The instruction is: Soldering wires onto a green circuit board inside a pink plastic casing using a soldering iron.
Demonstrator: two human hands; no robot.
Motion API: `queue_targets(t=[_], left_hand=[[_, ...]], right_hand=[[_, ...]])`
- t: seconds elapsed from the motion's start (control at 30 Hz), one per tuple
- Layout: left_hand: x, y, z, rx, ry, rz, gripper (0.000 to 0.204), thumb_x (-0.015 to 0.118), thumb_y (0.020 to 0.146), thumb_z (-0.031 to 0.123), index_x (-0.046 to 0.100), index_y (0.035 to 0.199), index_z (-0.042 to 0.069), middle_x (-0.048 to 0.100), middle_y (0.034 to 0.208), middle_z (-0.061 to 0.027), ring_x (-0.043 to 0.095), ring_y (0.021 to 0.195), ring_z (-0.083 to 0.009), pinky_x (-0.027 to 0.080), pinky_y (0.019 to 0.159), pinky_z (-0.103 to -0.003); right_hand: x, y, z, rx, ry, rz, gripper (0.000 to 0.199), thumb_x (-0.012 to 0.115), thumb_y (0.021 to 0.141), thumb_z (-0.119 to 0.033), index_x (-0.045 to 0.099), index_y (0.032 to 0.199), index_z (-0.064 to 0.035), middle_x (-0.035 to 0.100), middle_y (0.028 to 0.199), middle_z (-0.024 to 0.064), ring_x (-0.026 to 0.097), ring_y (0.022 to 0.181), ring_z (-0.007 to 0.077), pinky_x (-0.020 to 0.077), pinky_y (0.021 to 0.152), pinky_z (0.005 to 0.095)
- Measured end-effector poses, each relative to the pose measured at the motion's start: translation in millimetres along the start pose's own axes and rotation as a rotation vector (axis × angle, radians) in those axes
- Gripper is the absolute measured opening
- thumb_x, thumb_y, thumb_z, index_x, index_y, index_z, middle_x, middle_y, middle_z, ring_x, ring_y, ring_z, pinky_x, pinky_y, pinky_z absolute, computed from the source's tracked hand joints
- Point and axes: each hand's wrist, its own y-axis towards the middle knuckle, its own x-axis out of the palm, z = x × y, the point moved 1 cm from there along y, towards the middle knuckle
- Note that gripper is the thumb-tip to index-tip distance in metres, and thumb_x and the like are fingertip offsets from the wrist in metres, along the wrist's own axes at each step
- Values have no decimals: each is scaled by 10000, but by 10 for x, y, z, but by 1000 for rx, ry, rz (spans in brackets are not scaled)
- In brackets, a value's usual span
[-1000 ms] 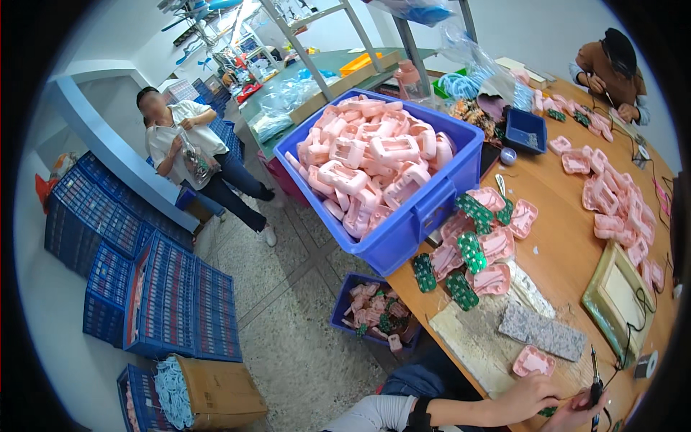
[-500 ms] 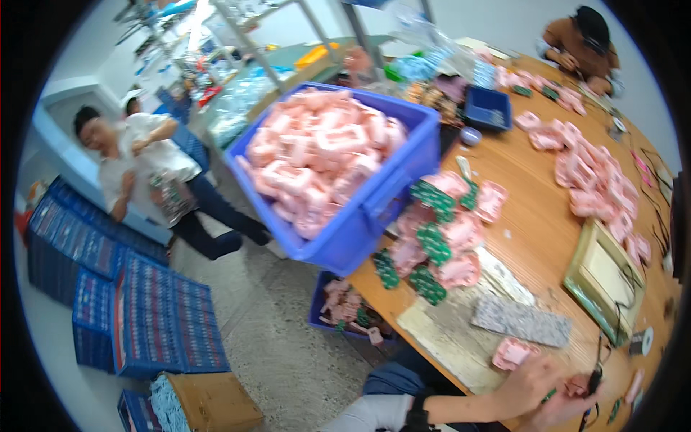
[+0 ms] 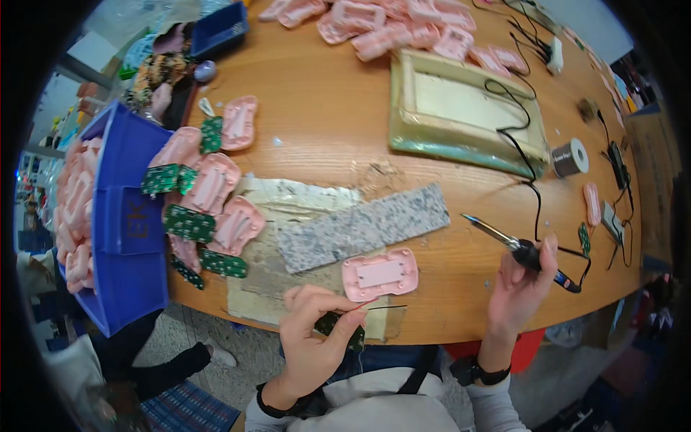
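My left hand [image 3: 311,333] pinches a small green circuit board [image 3: 344,330] near the table's front edge; a red and a black wire stick out from it to the right. In my right hand [image 3: 520,291] is a soldering iron [image 3: 527,253], its metal tip pointing up and left over the table. Just beyond my left hand a pink plastic shell [image 3: 380,274] lies inner side up. Behind that shell rests a speckled grey stone slab [image 3: 363,227], partly on a worn, pale sheet [image 3: 259,281].
Pink shells and green boards [image 3: 190,223] are piled on the left, beside a blue crate [image 3: 129,216] full of pink shells. Farther back stand a cream tray-like frame [image 3: 468,108] with a black cable across it and a solder spool [image 3: 570,158]. More pink shells [image 3: 392,29] lie beyond.
My view has swung right and down onto the table. My hands have moved apart; the soldering iron is now raised away from the board. The person standing at left is mostly out of view.
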Motion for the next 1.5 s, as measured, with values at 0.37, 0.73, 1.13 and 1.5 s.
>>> queue_targets(t=[0.37, 0.73, 1.13, 1.5], left_hand=[[188, 111, -90, 1, 311, -77, 223, 710, 652, 86, 698, 874, 105, 630, 722, 24, 502, 690, -142, 279, 730, -290], [266, 150, -106, 43, 419, -32, 144, 726, 622, 80, 681, 759, 83, 634, 763, 17, 521, 762, -162, 303, 767, -298], [280, 162, -157, 57, 403, -63, 130, 723, 601, 47, 665, 714, 74, 668, 869, 15, 545, 885, -193, 303, 825, -302], [281, 161, -170, 76, 383, -86, 125, 730, 588, 46, 664, 690, 74, 665, 878, 9, 545, 909, -206, 313, 831, -301]], right_hand=[[-140, -111, 216, -26, -217, -80, 198, 499, 813, -124, 312, 757, -87, 416, 507, 39, 323, 396, 66, 250, 403, 180], [-159, -270, 129, -116, -377, -118, 203, 481, 766, -134, 281, 756, -104, 351, 466, 37, 295, 423, 113, 271, 463, 252], [-221, -301, 148, -300, -432, -381, 198, 509, 715, -141, 319, 737, -89, 374, 430, 68, 300, 349, 139, 237, 413, 281], [-258, -277, 149, -373, -452, -529, 191, 520, 713, -154, 343, 711, -82, 381, 402, 69, 315, 303, 138, 250, 359, 270]])
